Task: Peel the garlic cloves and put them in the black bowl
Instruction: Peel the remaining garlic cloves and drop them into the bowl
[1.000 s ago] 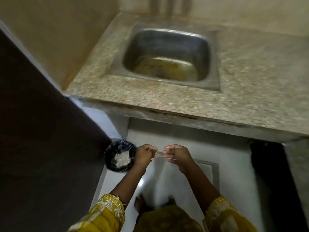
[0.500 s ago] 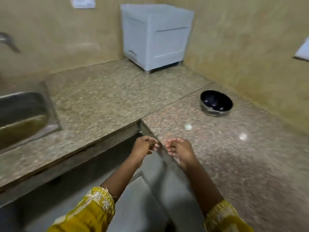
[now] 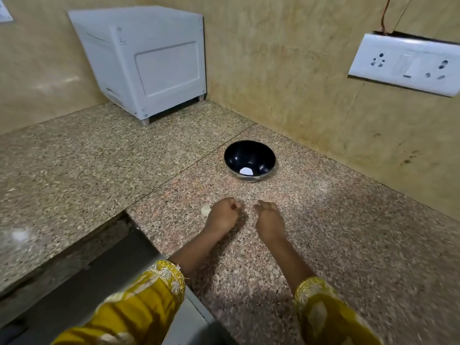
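The black bowl [image 3: 249, 155] stands on the granite counter near the right wall, with one small white piece, apparently a peeled clove [image 3: 246, 171], at its bottom. My left hand [image 3: 222, 216] hovers just short of the bowl. Its fingers are curled tight and the thumb is pressed against them, pinching what seems to be a small garlic clove, mostly hidden. An unpeeled garlic clove [image 3: 206, 209] lies on the counter, touching the left side of that hand. My right hand [image 3: 268, 219] is beside it, fingers loosely bent and holding nothing.
A white boxy appliance [image 3: 146, 63] stands in the back corner. A white socket plate [image 3: 405, 64] hangs on the right wall. The granite counter [image 3: 348, 232] forms an L, with its inner edge and a drop to the floor at lower left.
The view swung from the sink and floor to the counter corner. My hands moved forward over the counter towards the bowl and came apart. The right hand's fingers loosened.
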